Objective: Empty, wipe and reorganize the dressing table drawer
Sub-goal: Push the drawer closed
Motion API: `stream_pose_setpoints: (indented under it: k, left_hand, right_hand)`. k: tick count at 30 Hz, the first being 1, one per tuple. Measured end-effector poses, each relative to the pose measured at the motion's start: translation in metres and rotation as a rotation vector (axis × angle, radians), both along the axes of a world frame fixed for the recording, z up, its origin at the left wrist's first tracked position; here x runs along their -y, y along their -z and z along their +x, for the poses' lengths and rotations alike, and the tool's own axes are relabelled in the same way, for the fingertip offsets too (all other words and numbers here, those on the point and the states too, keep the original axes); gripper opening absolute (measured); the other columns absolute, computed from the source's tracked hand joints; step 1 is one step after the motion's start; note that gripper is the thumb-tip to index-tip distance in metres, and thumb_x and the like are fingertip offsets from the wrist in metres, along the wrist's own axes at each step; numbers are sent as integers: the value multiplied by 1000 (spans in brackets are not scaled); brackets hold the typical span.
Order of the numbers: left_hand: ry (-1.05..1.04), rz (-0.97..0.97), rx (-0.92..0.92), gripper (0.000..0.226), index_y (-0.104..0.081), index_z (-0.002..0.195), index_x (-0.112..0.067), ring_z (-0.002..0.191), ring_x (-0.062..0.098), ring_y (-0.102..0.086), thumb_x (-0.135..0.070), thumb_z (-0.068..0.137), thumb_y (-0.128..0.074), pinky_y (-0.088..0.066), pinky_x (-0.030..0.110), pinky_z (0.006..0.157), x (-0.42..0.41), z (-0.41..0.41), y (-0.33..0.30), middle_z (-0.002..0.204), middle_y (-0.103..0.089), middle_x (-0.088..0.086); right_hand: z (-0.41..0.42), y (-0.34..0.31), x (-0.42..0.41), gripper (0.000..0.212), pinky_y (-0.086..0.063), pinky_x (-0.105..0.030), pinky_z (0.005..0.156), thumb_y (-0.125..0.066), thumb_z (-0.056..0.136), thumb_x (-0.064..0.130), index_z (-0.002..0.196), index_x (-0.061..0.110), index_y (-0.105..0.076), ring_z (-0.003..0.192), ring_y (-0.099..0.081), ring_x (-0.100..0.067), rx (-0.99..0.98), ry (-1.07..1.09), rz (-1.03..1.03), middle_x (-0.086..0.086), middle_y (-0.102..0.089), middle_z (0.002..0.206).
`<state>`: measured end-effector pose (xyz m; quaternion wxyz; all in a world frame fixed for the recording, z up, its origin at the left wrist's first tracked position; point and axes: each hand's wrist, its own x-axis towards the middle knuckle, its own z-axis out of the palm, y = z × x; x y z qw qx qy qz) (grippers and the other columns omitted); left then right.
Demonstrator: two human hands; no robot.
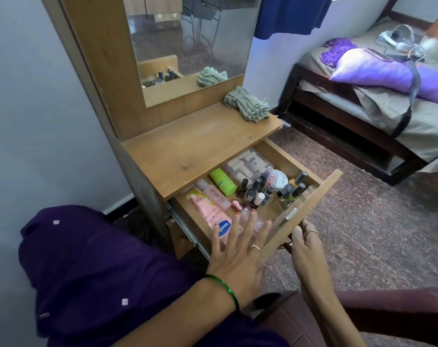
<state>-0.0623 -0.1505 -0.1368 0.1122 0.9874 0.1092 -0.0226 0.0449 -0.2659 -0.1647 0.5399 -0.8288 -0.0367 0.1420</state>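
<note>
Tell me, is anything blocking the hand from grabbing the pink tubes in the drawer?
Nothing visible does. The left hand hovers open right over the pink tubes in the open drawer, with no lid or cover between them.

The dressing table (188,146) and its drawer (310,206) are matt, light wood with visible grain, and the mirror (188,41) above is dusty glass. A crumpled striped cloth (248,103) of soft woven fabric lies on the top. Inside the drawer are glossy plastic tubes (213,209), a smooth green plastic bottle (223,182) and shiny glass nail polish bottles (292,194).
</note>
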Motion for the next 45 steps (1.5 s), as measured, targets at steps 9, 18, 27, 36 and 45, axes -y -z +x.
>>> stream_pose_setpoints:
  k: [9, 18, 27, 36, 45]
  left_hand:
    - [-93, 244, 161, 79, -30, 146, -18, 140, 37, -20, -56, 78, -43, -23, 65, 101, -70, 8, 9, 155, -22, 9]
    - [-292, 422, 89, 90, -20, 150, -13, 144, 39, -11, -61, 82, -53, -12, 59, 111, -119, 16, -8, 156, -16, 19]
    - [-299, 433, 80, 80, -56, 127, -1, 114, 35, -59, -28, 58, -87, -51, 41, 86, -140, 29, -16, 127, -57, 25]
    - [-270, 550, 188, 47, -69, 108, -1, 92, 36, -69, -7, 67, -47, -59, 39, 72, -142, 35, -12, 107, -68, 23]
    - [-290, 471, 205, 69, -69, 108, -1, 92, 35, -69, -10, 43, -91, -59, 39, 73, -142, 34, -11, 108, -68, 23]
  right_hand:
    - [15, -20, -60, 31, -44, -31, 97, -38, 100, 25, 125, 21, -55, 113, -56, -10, 121, -131, 5, 5, -61, 121]
    - [28, -20, -111, 59, -44, -25, 85, -40, 100, 23, 151, 10, -14, 109, -54, -17, 222, -363, -248, -7, -55, 121]
    - [38, -15, -153, 72, -42, -34, 93, -47, 97, 18, 151, 8, -1, 125, -48, -33, 270, -480, -363, -17, -41, 145]
    - [40, -9, -158, 70, -45, -38, 90, -49, 89, 10, 148, 3, -12, 119, -50, -38, 369, -522, -399, -21, -48, 136]
    - [36, -12, -153, 77, -45, -37, 87, -42, 83, 0, 150, 10, -7, 120, -49, -34, 365, -555, -438, -17, -42, 143]
